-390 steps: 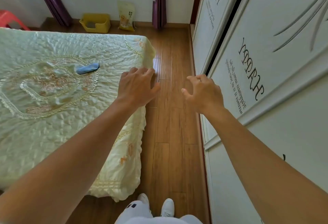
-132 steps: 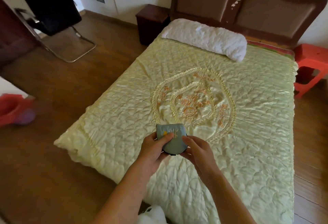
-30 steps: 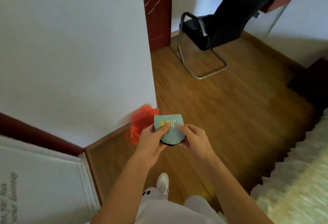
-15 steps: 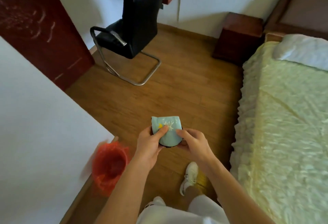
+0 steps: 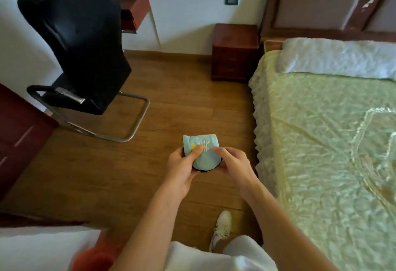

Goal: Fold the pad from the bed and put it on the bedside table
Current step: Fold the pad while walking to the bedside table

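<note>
I count two hands of mine, my left hand (image 5: 182, 166) and my right hand (image 5: 232, 164). Between them I see one folded pad (image 5: 202, 152), light blue. There is one bed (image 5: 325, 142) with one white pillow (image 5: 336, 58) and one headboard (image 5: 321, 4). I count one bedside table (image 5: 235, 52), one black chair (image 5: 79, 43), and one wall switch plate (image 5: 231, 0). One white shoe (image 5: 222, 225) shows below. One red thing (image 5: 94, 258) sits at the bottom edge, too blurred to name.
</note>
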The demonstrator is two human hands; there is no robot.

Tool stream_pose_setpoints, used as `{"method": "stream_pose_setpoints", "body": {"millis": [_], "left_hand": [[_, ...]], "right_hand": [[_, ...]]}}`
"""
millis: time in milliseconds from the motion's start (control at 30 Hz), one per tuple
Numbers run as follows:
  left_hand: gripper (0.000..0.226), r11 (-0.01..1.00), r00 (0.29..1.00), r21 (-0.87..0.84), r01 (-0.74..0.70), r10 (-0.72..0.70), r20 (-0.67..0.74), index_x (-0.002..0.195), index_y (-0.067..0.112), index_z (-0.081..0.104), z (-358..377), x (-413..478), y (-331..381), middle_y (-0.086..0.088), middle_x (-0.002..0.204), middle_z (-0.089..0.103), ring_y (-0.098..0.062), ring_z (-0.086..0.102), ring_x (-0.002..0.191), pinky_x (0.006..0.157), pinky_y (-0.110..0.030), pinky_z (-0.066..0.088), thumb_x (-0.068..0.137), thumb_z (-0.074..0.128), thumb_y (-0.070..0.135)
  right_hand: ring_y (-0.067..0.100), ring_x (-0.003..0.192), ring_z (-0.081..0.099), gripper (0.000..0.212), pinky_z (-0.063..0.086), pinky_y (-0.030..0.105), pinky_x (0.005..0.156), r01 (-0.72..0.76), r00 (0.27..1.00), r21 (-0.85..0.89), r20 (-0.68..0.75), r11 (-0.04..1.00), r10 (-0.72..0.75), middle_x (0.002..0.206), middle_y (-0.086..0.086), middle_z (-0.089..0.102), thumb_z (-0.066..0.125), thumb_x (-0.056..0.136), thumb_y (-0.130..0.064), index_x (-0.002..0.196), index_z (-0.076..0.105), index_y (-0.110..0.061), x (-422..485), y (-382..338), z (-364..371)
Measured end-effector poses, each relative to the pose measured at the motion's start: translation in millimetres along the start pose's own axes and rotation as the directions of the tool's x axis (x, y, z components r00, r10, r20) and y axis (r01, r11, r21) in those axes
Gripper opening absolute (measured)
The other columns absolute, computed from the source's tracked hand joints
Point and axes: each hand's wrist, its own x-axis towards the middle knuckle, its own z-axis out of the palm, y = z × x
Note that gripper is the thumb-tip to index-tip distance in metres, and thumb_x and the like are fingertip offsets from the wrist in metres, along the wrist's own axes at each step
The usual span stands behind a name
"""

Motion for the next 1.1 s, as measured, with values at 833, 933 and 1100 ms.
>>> {"method": "stream_pose_setpoints", "body": {"millis": [833,933,1100], "left_hand": [[0.016,0.994,0.978,0.055,0.09,-0.099,0.183,0.102,0.015,0.068,202.7,292.5,157.2,-0.01,0.108,0.074,-0.026,0.07,0.103,0.074,-0.036,0.059,0.087,0.072,0.015],[0.019,0.993,0.976,0.054,0.102,-0.111,0.189,0.106,0.014,0.068,213.0,341.6,198.8,-0.01,0.109,0.073,-0.026,0.069,0.104,0.073,-0.034,0.06,0.087,0.072,0.015],[0.032,0.99,0.972,0.081,0.112,-0.126,0.197,0.116,0.013,0.066,233.8,410.9,251.5,-0.011,0.115,0.071,-0.028,0.067,0.108,0.085,-0.042,0.06,0.085,0.074,0.016]], "right_hand": [[0.02,0.096,0.077,0.035,0.062,0.036,0.08,0.021,0.99,0.137,-0.144,0.99,-0.002,0.099,0.011,0.08,0.063,0.093,-0.042,0.104,0.078,-0.013,310.2,-157.6,-109.0],[0.023,0.098,0.076,0.036,0.063,0.041,0.085,0.045,0.99,0.117,-0.138,0.992,-0.029,0.103,0.015,0.078,0.061,0.095,-0.043,0.107,0.077,-0.013,362.9,-196.0,-99.7],[0.023,0.1,0.075,0.042,0.062,0.042,0.087,0.068,0.986,0.1,-0.157,0.993,-0.051,0.105,0.014,0.077,0.062,0.091,-0.048,0.11,0.076,-0.014,436.9,-243.3,-91.4]]}}
